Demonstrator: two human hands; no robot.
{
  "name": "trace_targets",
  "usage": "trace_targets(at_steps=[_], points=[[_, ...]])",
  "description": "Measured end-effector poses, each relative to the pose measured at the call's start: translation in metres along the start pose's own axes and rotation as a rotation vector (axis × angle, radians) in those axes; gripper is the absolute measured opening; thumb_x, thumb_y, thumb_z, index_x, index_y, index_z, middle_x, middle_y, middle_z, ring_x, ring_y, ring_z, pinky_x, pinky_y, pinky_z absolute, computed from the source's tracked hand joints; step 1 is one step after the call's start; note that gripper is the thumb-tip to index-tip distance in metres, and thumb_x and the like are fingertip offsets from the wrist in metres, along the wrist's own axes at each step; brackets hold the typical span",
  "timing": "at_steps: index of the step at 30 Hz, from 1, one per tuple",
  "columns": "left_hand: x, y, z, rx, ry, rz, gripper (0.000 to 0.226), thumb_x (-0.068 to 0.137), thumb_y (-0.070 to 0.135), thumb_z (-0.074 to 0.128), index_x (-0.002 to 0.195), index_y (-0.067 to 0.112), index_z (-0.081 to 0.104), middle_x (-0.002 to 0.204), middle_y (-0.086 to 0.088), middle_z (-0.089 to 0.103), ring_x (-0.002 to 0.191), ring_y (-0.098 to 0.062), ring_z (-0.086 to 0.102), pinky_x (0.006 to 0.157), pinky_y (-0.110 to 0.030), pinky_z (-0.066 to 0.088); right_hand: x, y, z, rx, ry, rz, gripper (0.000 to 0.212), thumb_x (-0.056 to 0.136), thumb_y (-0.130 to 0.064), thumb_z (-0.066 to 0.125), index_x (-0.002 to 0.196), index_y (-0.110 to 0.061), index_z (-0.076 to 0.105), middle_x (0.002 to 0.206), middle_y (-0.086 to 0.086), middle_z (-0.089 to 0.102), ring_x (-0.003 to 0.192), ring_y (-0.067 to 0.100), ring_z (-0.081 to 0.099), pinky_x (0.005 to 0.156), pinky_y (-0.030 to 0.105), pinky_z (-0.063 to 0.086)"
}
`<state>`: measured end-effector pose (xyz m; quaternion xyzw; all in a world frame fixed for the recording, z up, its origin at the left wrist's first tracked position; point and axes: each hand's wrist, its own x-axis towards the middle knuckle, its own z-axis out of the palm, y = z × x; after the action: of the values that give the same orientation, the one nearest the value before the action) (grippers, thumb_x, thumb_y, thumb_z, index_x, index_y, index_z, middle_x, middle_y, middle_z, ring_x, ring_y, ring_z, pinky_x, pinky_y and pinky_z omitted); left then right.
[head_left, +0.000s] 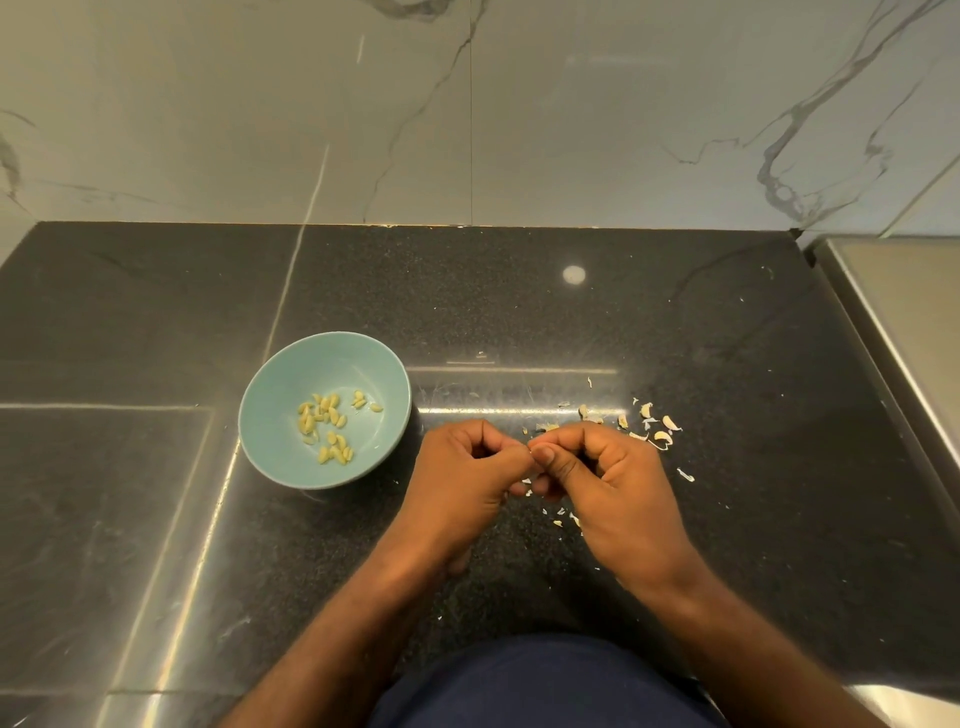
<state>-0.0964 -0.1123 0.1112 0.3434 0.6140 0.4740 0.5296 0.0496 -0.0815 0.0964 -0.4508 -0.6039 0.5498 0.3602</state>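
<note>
A pale blue bowl (270, 395) stands on the black counter (519, 312) and holds several small peeled yellowish garlic cloves (327, 423). Just right of the bowl my left hand (462, 478) and my right hand (613, 483) meet above the counter, fingers curled. Together their fingertips pinch a small clove (531, 453) that is almost wholly hidden between them. White and tan peel scraps (657, 428) lie behind and to the right of my right hand, and more flakes (563, 517) lie under the hands.
A grey marble wall (467, 114) rises behind the counter. A steel surface (904, 322) borders the counter on the right. My dark blue clothing (540, 686) shows at the bottom edge.
</note>
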Motion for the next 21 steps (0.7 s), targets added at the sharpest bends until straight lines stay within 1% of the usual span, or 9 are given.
trace_targets(at_steps=[2, 5, 8, 10, 12, 14, 16, 18, 21], points=[[0.000, 0.000, 0.000, -0.071, -0.004, -0.038, 0.013, 0.078, 0.011, 0.073, 0.072, 0.003, 0.065, 0.058, -0.001, 0.061, 0.054, -0.006, 0.055, 0.056, -0.020, 0.045, 0.000, 0.001, 0.001, 0.083, 0.010, 0.032, 0.009, 0.090, -0.012, 0.067, 0.090, -0.014, 0.075, 0.077, 0.005, 0.074, 0.069, 0.016, 0.068, 0.064, 0.028, 0.055], [0.002, 0.001, -0.002, -0.158, -0.025, -0.073, 0.012, 0.085, 0.001, 0.064, 0.074, 0.004, 0.063, 0.059, -0.001, 0.060, 0.056, -0.008, 0.053, 0.058, -0.024, 0.042, 0.002, 0.001, 0.001, 0.215, 0.010, 0.106, 0.014, 0.082, -0.022, 0.069, 0.093, -0.017, 0.076, 0.080, 0.008, 0.074, 0.071, 0.020, 0.067, 0.065, 0.032, 0.055], [0.004, 0.003, -0.004, -0.202, -0.050, -0.092, 0.008, 0.088, 0.000, 0.059, 0.082, 0.000, 0.064, 0.062, -0.002, 0.060, 0.057, -0.009, 0.053, 0.058, -0.023, 0.041, 0.005, 0.002, -0.002, 0.252, -0.008, 0.123, 0.018, 0.079, -0.019, 0.070, 0.097, -0.014, 0.075, 0.080, 0.008, 0.074, 0.071, 0.020, 0.068, 0.065, 0.031, 0.056], [0.004, 0.003, -0.004, -0.222, -0.072, -0.100, 0.007, 0.089, 0.001, 0.061, 0.084, 0.000, 0.065, 0.064, -0.004, 0.062, 0.058, -0.010, 0.055, 0.057, -0.021, 0.044, 0.006, 0.003, -0.003, 0.270, -0.015, 0.126, 0.019, 0.079, -0.016, 0.069, 0.097, -0.009, 0.074, 0.081, 0.009, 0.075, 0.072, 0.021, 0.068, 0.067, 0.030, 0.057], [0.005, 0.002, -0.004, -0.221, -0.072, -0.093, 0.008, 0.090, 0.004, 0.063, 0.086, -0.001, 0.067, 0.067, -0.007, 0.066, 0.059, -0.011, 0.058, 0.056, -0.020, 0.047, 0.006, 0.004, -0.004, 0.304, -0.019, 0.134, 0.018, 0.080, -0.014, 0.068, 0.096, -0.008, 0.074, 0.082, 0.011, 0.075, 0.074, 0.022, 0.069, 0.067, 0.029, 0.057], [0.006, -0.001, -0.005, -0.154, -0.050, -0.041, 0.012, 0.092, 0.009, 0.064, 0.092, -0.002, 0.070, 0.073, -0.010, 0.070, 0.063, -0.013, 0.063, 0.058, -0.021, 0.050, 0.006, 0.003, -0.006, 0.348, -0.008, 0.153, 0.018, 0.079, -0.013, 0.068, 0.096, -0.009, 0.075, 0.083, 0.011, 0.075, 0.077, 0.022, 0.069, 0.068, 0.028, 0.056], [0.008, -0.005, -0.007, -0.010, -0.016, 0.039, 0.014, 0.095, 0.014, 0.063, 0.096, 0.004, 0.073, 0.079, -0.007, 0.074, 0.068, -0.015, 0.067, 0.060, -0.022, 0.053, 0.007, 0.004, -0.009, 0.361, 0.016, 0.160, 0.020, 0.078, -0.013, 0.070, 0.096, -0.009, 0.074, 0.083, 0.010, 0.074, 0.077, 0.022, 0.068, 0.068, 0.028, 0.056], [0.009, -0.007, -0.009, 0.109, -0.010, 0.091, 0.016, 0.096, 0.019, 0.061, 0.096, 0.010, 0.074, 0.082, -0.004, 0.075, 0.070, -0.015, 0.069, 0.062, -0.022, 0.054, 0.008, 0.004, -0.010, 0.328, 0.034, 0.145, 0.019, 0.079, -0.010, 0.071, 0.097, -0.008, 0.073, 0.081, 0.009, 0.074, 0.076, 0.021, 0.068, 0.068, 0.027, 0.056], [0.008, -0.008, -0.009, 0.169, -0.031, 0.113, 0.010, 0.093, 0.017, 0.066, 0.095, 0.012, 0.074, 0.082, -0.003, 0.075, 0.071, -0.014, 0.070, 0.062, -0.022, 0.055, 0.009, 0.006, -0.011, 0.217, 0.050, 0.123, 0.015, 0.086, -0.003, 0.070, 0.099, -0.009, 0.073, 0.081, 0.008, 0.074, 0.075, 0.019, 0.069, 0.070, 0.028, 0.056]])
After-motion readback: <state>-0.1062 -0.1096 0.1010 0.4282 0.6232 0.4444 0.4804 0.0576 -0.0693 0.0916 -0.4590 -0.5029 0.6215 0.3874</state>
